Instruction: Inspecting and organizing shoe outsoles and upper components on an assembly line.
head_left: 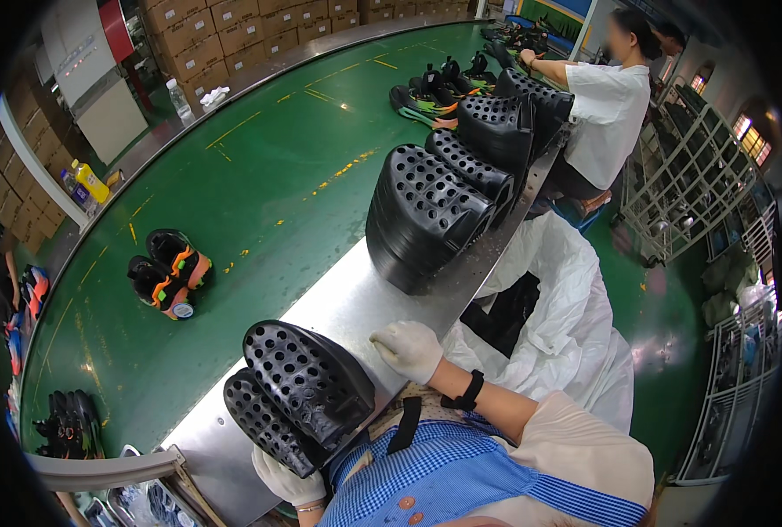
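My left hand [284,479], in a white glove, is against the near lower side of a short stack of black sole-shaped pieces with round holes [299,373]; its fingers are mostly hidden by the stack. The stack stands in two side-by-side columns on the metal ledge [343,299] close to my body. To the right of it, my right hand [409,351], also gloved, hovers over the ledge with its fingers curled in, and nothing shows in them. Taller stacks of the same black pieces [422,215] stand farther along the ledge.
A green conveyor [268,193] runs alongside, carrying a pair of black and orange shoes [170,272] and more shoes [439,88] farther up. A white plastic sack [575,325] with black material stands right of the ledge. A co-worker [611,114] sits beyond, near wire racks [690,167].
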`<act>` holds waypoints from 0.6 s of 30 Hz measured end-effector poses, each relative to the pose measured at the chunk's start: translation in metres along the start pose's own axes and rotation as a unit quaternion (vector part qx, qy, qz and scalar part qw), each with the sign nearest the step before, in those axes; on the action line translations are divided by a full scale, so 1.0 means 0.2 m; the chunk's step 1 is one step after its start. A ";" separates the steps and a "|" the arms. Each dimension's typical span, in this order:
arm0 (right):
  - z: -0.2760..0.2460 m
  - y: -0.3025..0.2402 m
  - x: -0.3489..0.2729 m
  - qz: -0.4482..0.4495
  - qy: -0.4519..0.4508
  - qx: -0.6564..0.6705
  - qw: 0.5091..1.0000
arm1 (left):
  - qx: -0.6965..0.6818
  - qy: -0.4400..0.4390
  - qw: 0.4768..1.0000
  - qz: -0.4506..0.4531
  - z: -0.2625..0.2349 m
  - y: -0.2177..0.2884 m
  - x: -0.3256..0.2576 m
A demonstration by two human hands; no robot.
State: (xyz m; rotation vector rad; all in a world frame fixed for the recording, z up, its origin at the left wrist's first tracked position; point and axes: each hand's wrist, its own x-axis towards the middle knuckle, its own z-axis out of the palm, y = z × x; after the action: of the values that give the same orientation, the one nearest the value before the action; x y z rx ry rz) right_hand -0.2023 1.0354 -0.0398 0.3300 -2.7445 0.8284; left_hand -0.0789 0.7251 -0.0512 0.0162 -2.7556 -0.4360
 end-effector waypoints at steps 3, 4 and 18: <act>0.00 0.01 0.00 -0.002 0.004 0.002 1.000 | -0.005 0.001 1.000 0.002 0.00 0.02 0.01; 0.00 0.01 0.00 -0.003 0.007 0.002 1.000 | -0.003 -0.001 1.000 0.001 0.00 0.02 0.01; -0.03 0.05 0.02 0.010 -0.014 0.004 1.000 | -0.014 0.003 1.000 -0.006 0.03 0.06 0.02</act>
State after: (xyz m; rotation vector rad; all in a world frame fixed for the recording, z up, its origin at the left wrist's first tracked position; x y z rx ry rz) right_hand -0.2075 1.0472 -0.0395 0.3193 -2.7745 0.8453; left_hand -0.0835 0.7372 -0.0517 0.0267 -2.7438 -0.4760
